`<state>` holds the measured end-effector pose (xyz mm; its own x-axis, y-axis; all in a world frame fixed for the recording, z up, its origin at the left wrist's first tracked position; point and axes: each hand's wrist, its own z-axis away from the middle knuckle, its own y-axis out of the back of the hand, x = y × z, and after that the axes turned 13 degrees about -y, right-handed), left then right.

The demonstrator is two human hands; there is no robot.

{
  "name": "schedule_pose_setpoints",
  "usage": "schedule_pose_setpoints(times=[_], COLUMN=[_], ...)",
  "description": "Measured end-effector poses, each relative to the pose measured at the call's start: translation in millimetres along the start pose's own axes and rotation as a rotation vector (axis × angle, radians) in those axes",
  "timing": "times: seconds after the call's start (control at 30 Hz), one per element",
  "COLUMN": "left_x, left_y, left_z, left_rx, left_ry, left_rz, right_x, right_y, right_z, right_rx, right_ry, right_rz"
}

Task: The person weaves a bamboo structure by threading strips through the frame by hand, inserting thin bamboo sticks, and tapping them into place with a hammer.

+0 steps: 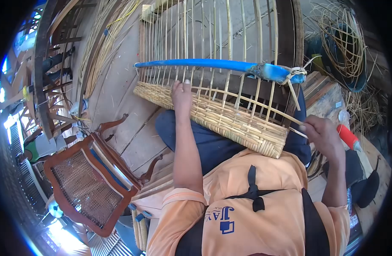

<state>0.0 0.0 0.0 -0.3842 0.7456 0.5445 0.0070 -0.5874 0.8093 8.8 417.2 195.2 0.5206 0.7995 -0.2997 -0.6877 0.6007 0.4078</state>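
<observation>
A woven cane panel (230, 120) lies across my lap, its tight weave along the near edge and bare upright rods (229, 34) running away from me. A blue bar (204, 63) crosses over the rods, tied with a cane strip at its right end. My left hand (182, 94) rests on the top edge of the weave, fingers bent against the rods; whether it grips a strand is unclear. At the panel's right end, my right hand (321, 133) has its fingers closed on a long cane strand (285, 114) that runs in among the rods.
A wooden chair with a mesh cane back (87, 185) lies at the lower left. Loose cane strips (104, 47) are on the floor at the upper left. On the right are a dark bucket (341, 59) with coiled cane and a red-handled tool (347, 137).
</observation>
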Motion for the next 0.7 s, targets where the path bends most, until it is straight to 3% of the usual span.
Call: schedule_pose_setpoints(times=[0.1,0.17,0.2,0.27,0.3,0.37,0.43,0.47,0.5,0.57,0.63,0.7], left_x=[-2.5,-0.7,-11.2,-40.2,-37.9,-36.4,-35.8,-34.8,-43.7,-72.0,-61.9,-47.9], left_y=[9.2,16.1,16.9,12.8,8.5,4.0,3.8,3.2,4.5,9.1,25.3,36.6], left_z=[2.7,-2.6,-14.1,-30.3,-34.6,-36.4,-35.9,-35.4,-37.7,-53.5,-58.0,-65.4], left_rx=[0.089,0.131,0.134,0.212,0.207,0.067,0.109,0.145,0.130,-0.015,-0.212,-0.297], left_ry=[-0.033,-0.027,-0.031,-0.287,-0.290,0.003,-0.022,-0.049,-0.057,-0.140,0.012,0.097], left_rz=[0.231,-0.090,-0.091,-0.256,-0.248,0.000,0.039,0.077,0.078,0.009,0.156,0.117], right_x=[9.6,-11.5,-18.7,-23.7,-24.6,-9.3,4.1,2.7,3.3,6.5,-1.7,-1.7], right_y=[-12.6,-37.4,-42.0,-40.6,-36.0,-21.2,-15.0,-17.4,-21.0,-29.3,-42.3,-42.0], right_z=[-7.0,-10.4,-15.9,-12.5,-9.5,-2.7,2.2,5.4,4.7,-7.5,-18.9,-27.0], right_rx=[0.043,0.316,0.345,0.281,0.234,0.237,0.104,0.145,0.149,0.337,0.291,0.246], right_ry=[0.143,0.329,0.368,0.300,0.235,0.211,0.061,0.172,0.157,0.375,0.444,0.381], right_rz=[-0.017,0.138,0.129,0.074,0.022,-0.015,-0.247,-0.192,-0.200,-0.070,0.002,-0.043])
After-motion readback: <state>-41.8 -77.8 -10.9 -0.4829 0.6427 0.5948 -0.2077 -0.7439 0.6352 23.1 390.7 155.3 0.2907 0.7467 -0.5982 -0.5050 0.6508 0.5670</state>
